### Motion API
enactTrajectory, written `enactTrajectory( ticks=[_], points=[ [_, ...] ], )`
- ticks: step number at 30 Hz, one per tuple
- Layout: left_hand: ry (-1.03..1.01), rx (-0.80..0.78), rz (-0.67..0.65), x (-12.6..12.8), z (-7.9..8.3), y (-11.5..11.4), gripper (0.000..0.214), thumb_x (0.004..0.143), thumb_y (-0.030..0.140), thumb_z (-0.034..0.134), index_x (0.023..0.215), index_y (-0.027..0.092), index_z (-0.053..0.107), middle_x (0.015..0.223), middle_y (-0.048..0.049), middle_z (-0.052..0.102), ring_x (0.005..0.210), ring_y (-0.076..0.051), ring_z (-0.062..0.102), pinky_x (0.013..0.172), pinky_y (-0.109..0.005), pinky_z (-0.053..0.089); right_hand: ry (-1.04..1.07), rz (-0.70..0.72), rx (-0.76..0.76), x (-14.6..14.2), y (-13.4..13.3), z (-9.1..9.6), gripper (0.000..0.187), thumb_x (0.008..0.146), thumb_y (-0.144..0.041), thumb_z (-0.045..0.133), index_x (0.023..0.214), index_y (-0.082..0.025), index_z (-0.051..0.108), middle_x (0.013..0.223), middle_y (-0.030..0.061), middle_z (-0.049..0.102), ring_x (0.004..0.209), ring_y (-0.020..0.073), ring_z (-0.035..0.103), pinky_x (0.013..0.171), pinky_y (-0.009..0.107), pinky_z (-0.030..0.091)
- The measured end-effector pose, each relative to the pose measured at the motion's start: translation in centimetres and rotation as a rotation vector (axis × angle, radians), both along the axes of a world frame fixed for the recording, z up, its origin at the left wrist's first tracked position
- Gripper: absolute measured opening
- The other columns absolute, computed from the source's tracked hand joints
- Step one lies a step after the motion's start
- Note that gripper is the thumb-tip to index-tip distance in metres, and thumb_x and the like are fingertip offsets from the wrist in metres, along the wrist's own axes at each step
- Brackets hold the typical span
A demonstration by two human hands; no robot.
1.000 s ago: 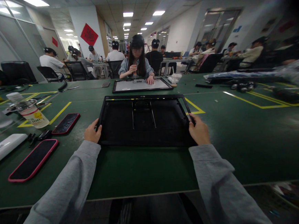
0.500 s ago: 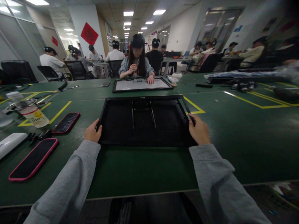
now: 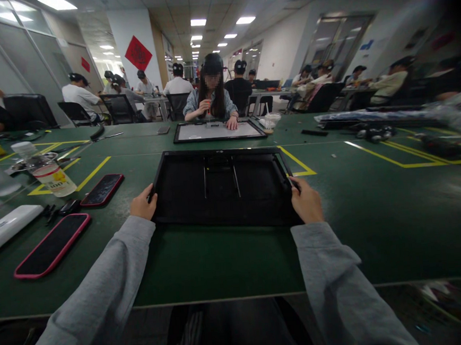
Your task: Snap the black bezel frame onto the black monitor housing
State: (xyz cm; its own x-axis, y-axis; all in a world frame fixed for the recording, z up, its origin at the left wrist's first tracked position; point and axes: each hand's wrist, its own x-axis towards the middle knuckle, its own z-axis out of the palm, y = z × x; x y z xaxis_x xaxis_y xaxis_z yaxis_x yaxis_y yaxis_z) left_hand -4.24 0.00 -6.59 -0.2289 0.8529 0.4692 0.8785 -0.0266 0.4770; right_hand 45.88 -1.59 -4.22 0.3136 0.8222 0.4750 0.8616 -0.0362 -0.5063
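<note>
A black monitor housing (image 3: 180,197), made of a shallow back shell and a thin front frame, lies on the green table in front of me. Two thin metal strips run down its middle. My left hand (image 3: 143,203) is closed around its left edge, thumb on top. At the opposite edge, my right hand (image 3: 306,199) grips the frame, which stands slightly apart from the shell at the upper right corner. The fingers beneath the edges are hidden on both sides.
Two phones (image 3: 52,245) in pink-edged cases, a white device (image 3: 9,229) and a bottle (image 3: 50,173) lie or stand at left. Across the table (image 3: 378,224), a person works over a display panel (image 3: 219,131) beside a plastic cup (image 3: 272,118). Several wrapped parts (image 3: 377,115) lie at right.
Both hands keep their hold on the housing, which has barely moved. A person's arm has come into view at the far left background.
</note>
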Motion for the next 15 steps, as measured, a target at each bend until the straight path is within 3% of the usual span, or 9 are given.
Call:
enactTrajectory(
  ticks=[10,13,15],
  points=[
    [0.043,-0.037,0.028,0.6,0.9,-0.5,0.051,0.087,0.034,0.050,0.136,0.017,0.055,0.120,-0.0138,0.068,0.106,-0.031,0.066,0.094,-0.047,0.051,0.019,-0.017,0.029,-0.1,0.0,0.0,0.046,0.089,-0.020,0.044,0.132,-0.019,0.058,0.118,0.0137,0.069,0.108,0.0298,0.065,0.094,0.046,0.047],
    [0.035,0.083,0.006,0.6,1.3,-0.7,0.052,0.089,0.036,0.047,0.137,0.016,0.053,0.125,-0.0133,0.065,0.112,-0.029,0.063,0.098,-0.044,0.048,0.053,-0.011,0.121,-0.3,-0.1,0.3,0.048,0.088,-0.019,0.044,0.136,-0.018,0.054,0.126,0.0135,0.065,0.114,0.0295,0.062,0.098,0.046,0.045],
    [0.045,0.217,0.000,0.7,1.6,-1.0,0.054,0.091,0.039,0.045,0.139,0.016,0.050,0.129,-0.0122,0.063,0.117,-0.026,0.061,0.102,-0.040,0.045,0.070,0.002,0.205,-0.5,-0.2,0.6,0.054,0.090,-0.020,0.041,0.144,-0.016,0.042,0.135,0.0148,0.059,0.124,0.0284,0.056,0.103,0.047,0.042]
  ],
)
